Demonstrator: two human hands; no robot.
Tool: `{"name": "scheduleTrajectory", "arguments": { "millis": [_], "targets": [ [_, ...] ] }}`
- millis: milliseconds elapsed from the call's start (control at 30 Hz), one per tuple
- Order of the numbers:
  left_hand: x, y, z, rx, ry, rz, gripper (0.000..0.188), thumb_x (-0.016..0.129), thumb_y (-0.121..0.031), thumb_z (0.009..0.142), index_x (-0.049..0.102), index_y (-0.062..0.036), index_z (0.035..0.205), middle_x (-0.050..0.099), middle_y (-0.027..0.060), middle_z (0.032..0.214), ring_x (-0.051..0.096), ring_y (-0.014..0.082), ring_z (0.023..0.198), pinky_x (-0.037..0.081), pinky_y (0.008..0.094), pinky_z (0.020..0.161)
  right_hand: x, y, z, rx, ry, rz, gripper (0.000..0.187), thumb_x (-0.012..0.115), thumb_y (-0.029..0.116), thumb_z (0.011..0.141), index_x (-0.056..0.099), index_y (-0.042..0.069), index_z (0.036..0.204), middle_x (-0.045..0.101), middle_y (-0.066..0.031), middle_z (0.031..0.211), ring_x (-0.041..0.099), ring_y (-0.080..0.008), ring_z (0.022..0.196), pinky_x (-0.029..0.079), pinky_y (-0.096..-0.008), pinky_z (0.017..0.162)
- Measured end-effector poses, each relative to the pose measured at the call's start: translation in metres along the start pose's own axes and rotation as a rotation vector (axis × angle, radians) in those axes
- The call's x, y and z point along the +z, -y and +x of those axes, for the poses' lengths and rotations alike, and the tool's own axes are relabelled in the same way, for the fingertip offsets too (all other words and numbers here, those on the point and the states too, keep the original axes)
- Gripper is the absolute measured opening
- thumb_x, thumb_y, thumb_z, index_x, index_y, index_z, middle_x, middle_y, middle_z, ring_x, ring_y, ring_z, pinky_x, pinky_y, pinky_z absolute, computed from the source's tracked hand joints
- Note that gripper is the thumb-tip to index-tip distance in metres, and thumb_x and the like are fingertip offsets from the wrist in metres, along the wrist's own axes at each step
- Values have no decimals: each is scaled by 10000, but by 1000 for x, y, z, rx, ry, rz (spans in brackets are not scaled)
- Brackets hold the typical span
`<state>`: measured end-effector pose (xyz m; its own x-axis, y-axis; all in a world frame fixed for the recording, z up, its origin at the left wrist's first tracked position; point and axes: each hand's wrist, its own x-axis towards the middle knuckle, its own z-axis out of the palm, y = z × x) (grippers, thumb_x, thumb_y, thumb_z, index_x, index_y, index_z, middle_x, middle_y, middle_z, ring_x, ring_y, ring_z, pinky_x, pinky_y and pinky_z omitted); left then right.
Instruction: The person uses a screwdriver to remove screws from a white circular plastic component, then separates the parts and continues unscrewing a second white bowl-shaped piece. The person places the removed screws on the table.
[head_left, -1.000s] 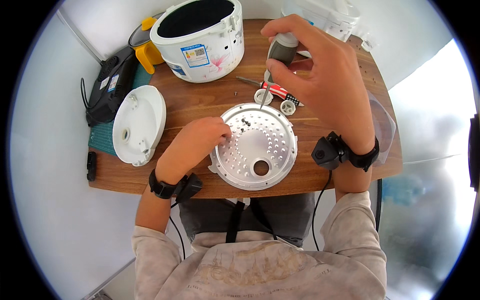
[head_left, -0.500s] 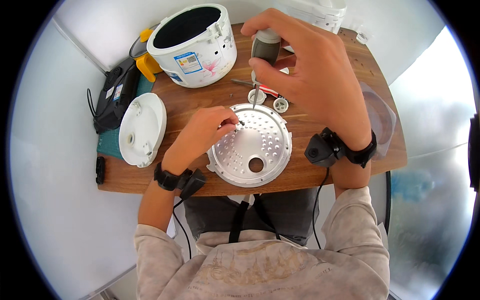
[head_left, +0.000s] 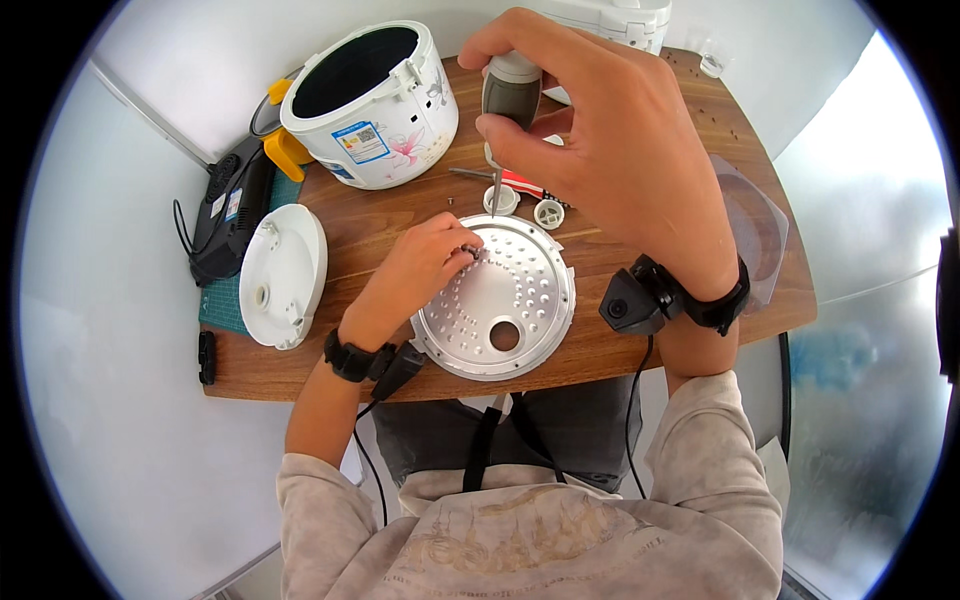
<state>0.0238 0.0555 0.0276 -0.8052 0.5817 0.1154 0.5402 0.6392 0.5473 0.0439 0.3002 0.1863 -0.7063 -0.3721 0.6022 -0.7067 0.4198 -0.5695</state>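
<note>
My right hand point(head_left: 610, 150) is closed around the grey handle of a screwdriver point(head_left: 508, 92) with a pale cap. Its thin shaft points down, the tip at the far rim of a round silver metal plate point(head_left: 480, 350). Rows of small raised bumps and one larger round hole mark the plate. Over its far left part, my left hand point(head_left: 415, 265) pinches a small dark thing point(head_left: 470, 252), too small to name, between thumb and fingers. I cannot tell whether those fingertips touch the plate.
A white cooker body point(head_left: 385, 125) stands at the back left. Left of the plate lies a white oval cover point(head_left: 300, 265), beside a black device point(head_left: 232, 215) on a green mat. White round caps point(head_left: 549, 214) lie beyond the plate; a clear plastic container point(head_left: 755, 225) sits at the right.
My left fingertips have shifted slightly right over the plate. The view has moved a little; the screwdriver stays at the plate's far rim, still in my right hand.
</note>
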Motion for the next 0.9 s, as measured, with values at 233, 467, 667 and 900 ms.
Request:
{"name": "scheduleTrajectory", "arguments": {
  "millis": [233,467,667,900],
  "targets": [
    [-7,-12,-5,-61,52,3,319,756,-114,856,696,-74,1167,595,103,1095,648,248,902,519,363,806,7,-19,2,-83,-12,43,352,701,98,874,575,-1,1187,685,-179,1018,697,-288,768,557,-351,689],
    [-1,-5,2,8,78,-8,379,755,-94,842,687,-91,1215,589,108,1079,642,259,882,507,362,835,1,-1,0,-24,0,-2,356,706,97,873,576,-5,1189,685,-183,1023,701,-287,773,559,-350,692],
    [0,0,12,21,99,-22,252,712,-58,866,719,-57,1117,611,113,1022,639,267,868,510,364,814,-2,-2,1,-51,14,-29,346,710,91,871,579,-5,1177,686,-177,1004,696,-282,755,558,-348,687],
    [-1,0,17,-63,111,-74,111,692,-71,862,692,-10,955,623,135,923,634,313,838,509,399,775,-1,-1,0,-65,-24,-44,323,710,81,868,582,-4,1152,684,-173,961,690,-276,740,551,-350,684]
  ]
}}
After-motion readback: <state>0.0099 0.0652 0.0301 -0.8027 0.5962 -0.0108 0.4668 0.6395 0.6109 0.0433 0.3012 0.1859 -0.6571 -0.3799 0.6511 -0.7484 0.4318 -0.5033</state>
